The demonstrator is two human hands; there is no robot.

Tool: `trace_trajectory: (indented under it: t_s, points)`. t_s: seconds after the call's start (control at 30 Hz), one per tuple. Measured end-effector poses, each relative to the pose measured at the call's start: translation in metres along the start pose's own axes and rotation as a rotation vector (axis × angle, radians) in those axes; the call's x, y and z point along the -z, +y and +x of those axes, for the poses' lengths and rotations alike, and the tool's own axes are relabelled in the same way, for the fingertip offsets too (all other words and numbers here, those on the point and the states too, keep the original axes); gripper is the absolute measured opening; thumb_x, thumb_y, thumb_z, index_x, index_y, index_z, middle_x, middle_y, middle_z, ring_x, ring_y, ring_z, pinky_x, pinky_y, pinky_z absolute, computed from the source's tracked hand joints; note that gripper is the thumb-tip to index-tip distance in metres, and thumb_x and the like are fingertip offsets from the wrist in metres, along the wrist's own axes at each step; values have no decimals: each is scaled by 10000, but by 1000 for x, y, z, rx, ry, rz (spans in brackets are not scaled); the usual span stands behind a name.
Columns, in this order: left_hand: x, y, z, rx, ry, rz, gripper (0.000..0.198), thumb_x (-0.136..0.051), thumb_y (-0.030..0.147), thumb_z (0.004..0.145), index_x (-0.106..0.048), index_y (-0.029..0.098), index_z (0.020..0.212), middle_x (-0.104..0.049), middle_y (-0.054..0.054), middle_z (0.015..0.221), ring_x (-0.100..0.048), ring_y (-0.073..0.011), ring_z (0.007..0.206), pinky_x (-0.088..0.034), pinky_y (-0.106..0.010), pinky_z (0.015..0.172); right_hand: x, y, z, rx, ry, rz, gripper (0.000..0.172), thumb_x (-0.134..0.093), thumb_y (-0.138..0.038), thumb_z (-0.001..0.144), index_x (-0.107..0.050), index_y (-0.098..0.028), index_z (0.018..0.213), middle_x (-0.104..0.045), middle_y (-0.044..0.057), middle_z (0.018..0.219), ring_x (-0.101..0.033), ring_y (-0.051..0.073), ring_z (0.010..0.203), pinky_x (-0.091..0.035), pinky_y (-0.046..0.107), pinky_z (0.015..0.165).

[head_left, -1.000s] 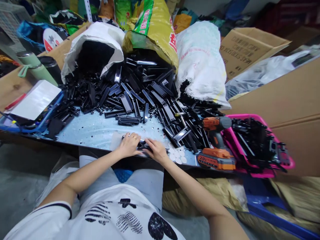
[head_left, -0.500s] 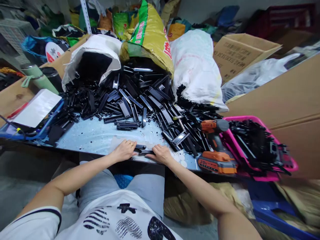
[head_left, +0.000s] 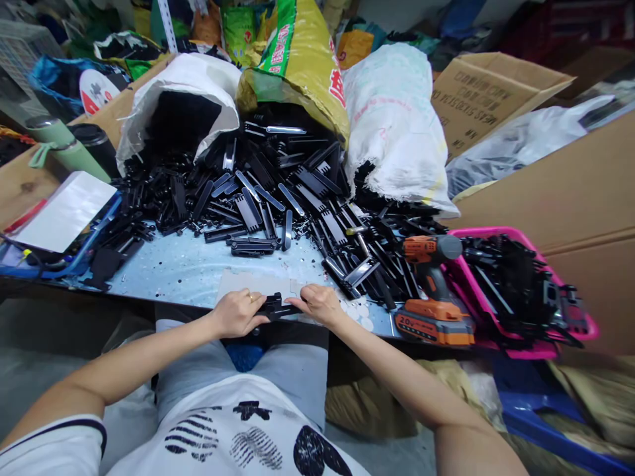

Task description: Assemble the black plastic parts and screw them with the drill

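My left hand point(head_left: 237, 313) and my right hand point(head_left: 320, 303) are both closed on one black plastic part point(head_left: 276, 307) at the near edge of the light blue table point(head_left: 183, 263). The left hand, with a ring on one finger, grips the part's left end; the right pinches its right end. The part sits at the table edge, over a pale sheet point(head_left: 258, 285). A big heap of black plastic strips point(head_left: 278, 185) covers the table beyond my hands. Several small white discs point(head_left: 358, 311) lie just right of my right hand.
An orange cordless drill point(head_left: 430, 291) stands at the right. Beside it a pink basket point(head_left: 510, 291) holds black parts. Open sacks, white point(head_left: 193, 86), yellow point(head_left: 302, 59) and white point(head_left: 397, 119), spill parts at the back. A white box point(head_left: 62, 211) and green flask point(head_left: 64, 145) sit left. Cardboard boxes point(head_left: 560, 192) stand right.
Both hands have drawn the black part back from the table surface to its near edge, closer to my body. The hands stay closed on it.
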State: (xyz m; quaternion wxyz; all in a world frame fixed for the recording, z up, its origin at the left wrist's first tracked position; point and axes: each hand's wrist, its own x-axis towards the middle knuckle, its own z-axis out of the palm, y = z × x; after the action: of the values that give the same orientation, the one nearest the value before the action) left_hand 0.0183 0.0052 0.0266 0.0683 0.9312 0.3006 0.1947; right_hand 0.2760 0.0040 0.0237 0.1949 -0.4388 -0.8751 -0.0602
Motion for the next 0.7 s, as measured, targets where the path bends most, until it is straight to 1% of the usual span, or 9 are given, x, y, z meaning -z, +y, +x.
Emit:
trace_trajectory:
  t_s: [0.1, 0.17, 0.3, 0.37, 0.4, 0.5, 0.57, 0.63, 0.7]
  points:
    - [9, -10, 9, 97, 133, 54, 475, -325, 416, 957, -612, 142, 696, -573, -66, 599, -542, -164, 624, -408, -261, 566, 18, -7, 12, 19, 42, 158, 556, -427, -554, 899, -518, -153, 525, -507, 22, 499, -446, 99, 478, -248, 248, 516]
    - [24, -7, 14, 56, 191, -31, 500, -330, 407, 958, -540, 159, 578, -519, -41, 524, -498, -142, 554, -361, -249, 522, 36, -15, 19, 55, 60, 369, 539, -441, -561, 889, -497, -161, 532, -476, 6, 486, -423, 94, 463, -252, 244, 497]
    - [58, 31, 15, -93, 255, -526, 522, -223, 403, 979, -524, 169, 622, -501, -19, 517, -453, -120, 503, -348, -248, 512, 64, -48, 26, 166, 11, 1005, 517, -418, -572, 893, -446, -188, 547, -413, -19, 459, -400, 92, 443, -270, 237, 465]
    - [65, 56, 14, -129, 316, -758, 548, -172, 428, 980, -520, 173, 642, -501, -16, 515, -449, -114, 490, -362, -246, 514, 61, -74, 26, 184, 52, 1278, 506, -406, -585, 891, -430, -202, 562, -401, -23, 463, -392, 97, 436, -295, 239, 460]
    - [65, 66, 14, -124, 380, -825, 559, -157, 447, 977, -525, 174, 657, -503, -17, 519, -453, -112, 489, -372, -245, 514, 55, -87, 27, 151, 129, 1363, 495, -394, -603, 886, -442, -207, 593, -413, -18, 488, -405, 105, 451, -321, 244, 471]
    - [47, 80, 15, -68, 602, -790, 597, -120, 507, 961, -597, 170, 836, -590, -56, 648, -554, -142, 615, -446, -265, 586, 23, -114, 35, -128, 481, 1397, 508, -285, -687, 858, -501, -230, 815, -510, 32, 716, -514, 159, 644, -441, 305, 607]
    - [27, 73, 15, -80, 687, -598, 633, -108, 539, 948, -599, 154, 1055, -645, -109, 827, -610, -197, 832, -489, -311, 696, -2, -111, 48, -330, 626, 1315, 489, -203, -651, 880, -477, -256, 973, -522, 65, 932, -542, 190, 831, -472, 368, 728]
    - [5, 53, 15, -97, 702, -321, 682, -132, 591, 925, -551, 133, 1207, -647, -145, 950, -593, -238, 968, -488, -344, 764, -24, -87, 66, -418, 622, 1164, 401, -246, -573, 899, -454, -260, 1040, -501, 84, 1085, -527, 206, 982, -463, 401, 819]
    - [-16, 25, 15, -30, 633, -39, 721, -208, 657, 881, -541, 135, 1251, -643, -142, 948, -591, -240, 938, -477, -344, 769, -44, -44, 85, -465, 535, 878, 361, -432, -534, 847, -471, -229, 1037, -484, 111, 1175, -468, 237, 1122, -417, 426, 918]
